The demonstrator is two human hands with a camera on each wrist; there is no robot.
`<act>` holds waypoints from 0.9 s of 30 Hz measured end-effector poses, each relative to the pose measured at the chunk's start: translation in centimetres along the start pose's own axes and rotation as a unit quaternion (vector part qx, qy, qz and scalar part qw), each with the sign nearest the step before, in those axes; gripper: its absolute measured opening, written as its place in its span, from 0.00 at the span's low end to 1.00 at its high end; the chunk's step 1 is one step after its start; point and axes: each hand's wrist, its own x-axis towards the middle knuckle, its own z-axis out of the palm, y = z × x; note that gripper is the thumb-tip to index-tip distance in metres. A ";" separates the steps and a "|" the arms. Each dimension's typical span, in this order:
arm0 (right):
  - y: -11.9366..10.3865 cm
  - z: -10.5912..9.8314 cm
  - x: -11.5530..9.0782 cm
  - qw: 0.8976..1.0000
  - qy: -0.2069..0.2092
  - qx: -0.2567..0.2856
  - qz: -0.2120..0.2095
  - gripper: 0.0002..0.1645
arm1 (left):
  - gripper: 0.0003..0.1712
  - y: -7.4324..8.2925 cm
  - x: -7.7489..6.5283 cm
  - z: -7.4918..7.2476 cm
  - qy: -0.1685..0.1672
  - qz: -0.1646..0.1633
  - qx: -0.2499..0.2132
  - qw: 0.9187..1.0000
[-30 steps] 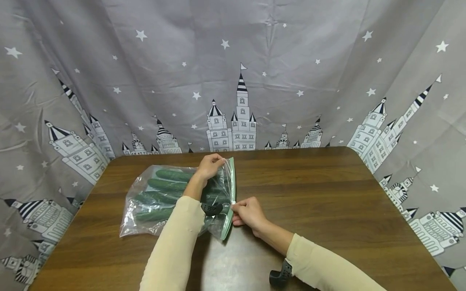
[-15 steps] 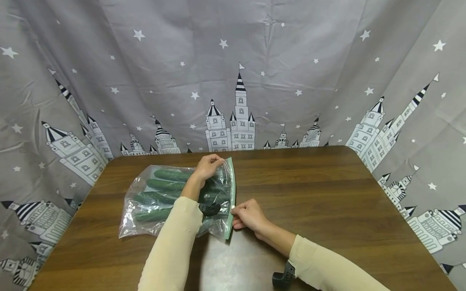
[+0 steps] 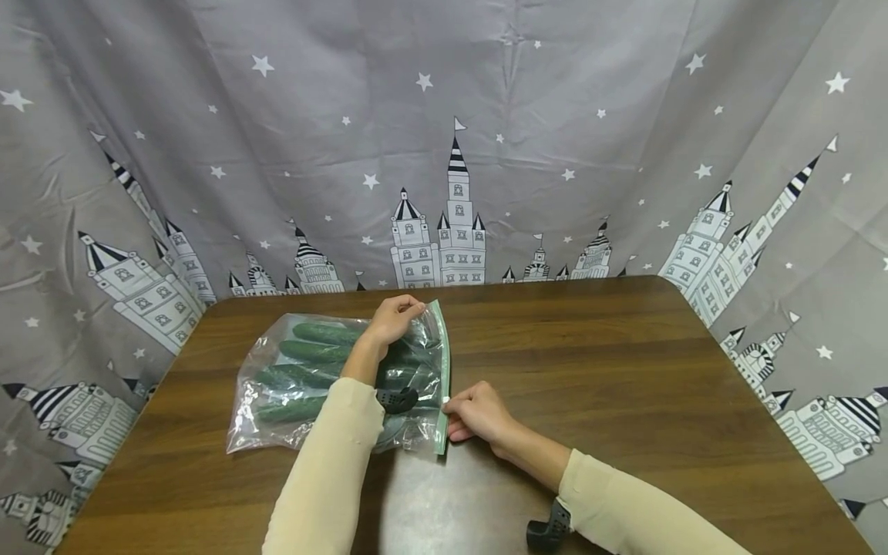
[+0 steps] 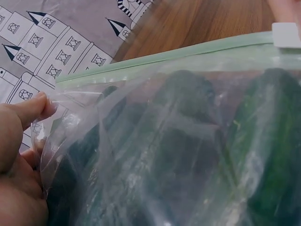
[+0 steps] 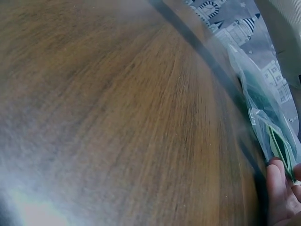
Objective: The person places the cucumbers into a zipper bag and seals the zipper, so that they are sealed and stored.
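A clear zip bag [image 3: 248,433] lies on its side on the table, with several cucumbers [image 3: 291,409] inside. Its green zip strip [image 3: 445,354] faces right. With thumb and fingers my left hand [image 3: 392,320] pinches the bag's film near the far end of that strip; the left wrist view shows the hold at the bag's edge. At the strip, my right hand [image 3: 480,412] pinches the white slider [image 4: 285,35], mostly covered by its fingers in the head view. The right wrist view shows the strip parted near the right fingers [image 5: 277,183].
The brown wooden table [image 3: 590,362] extends to the right of the bag. Behind it hangs a grey curtain [image 3: 555,139] printed with castles and stars. A black wrist-camera mount [image 3: 548,530] sits on the right forearm, near the table surface.
My right hand has moved slightly nearer along the strip with the slider. The near end of the green strip has shifted right and straightened. My left hand keeps its hold.
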 end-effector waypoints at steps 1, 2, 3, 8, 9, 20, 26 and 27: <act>0.0 0.0 0.0 1.000 0.000 0.000 0.001 0.12 | 0.13 0.0 0.0 0.0 0.000 0.000 -0.001 1.000; 0.0 0.0 -0.1 1.000 -0.001 -0.001 0.003 0.12 | 0.13 0.0 0.0 0.0 0.000 0.000 -0.001 1.000; -0.1 0.0 -0.2 1.000 -0.002 -0.002 0.003 0.12 | 0.13 -0.1 0.0 -0.1 0.000 0.000 -0.002 1.000; -0.2 0.1 -0.7 1.000 -0.009 -0.007 0.004 0.11 | 0.13 -0.1 0.0 -0.1 -0.002 -0.004 -0.008 1.000; -0.2 0.0 -0.8 1.000 -0.011 -0.008 0.004 0.11 | 0.13 -0.1 0.0 -0.1 -0.002 -0.004 -0.009 1.000; 0.0 -0.2 -1.7 1.000 -0.021 -0.020 0.010 0.09 | 0.13 -0.1 0.3 0.0 -0.003 -0.004 -0.013 1.000; 0.0 -0.3 -2.2 0.999 -0.037 -0.024 0.008 0.09 | 0.13 -0.2 0.6 0.1 0.006 -0.007 -0.015 1.000; 0.0 -0.4 -2.3 0.999 -0.039 -0.023 0.008 0.08 | 0.13 -0.2 0.6 0.1 0.008 -0.007 -0.016 1.000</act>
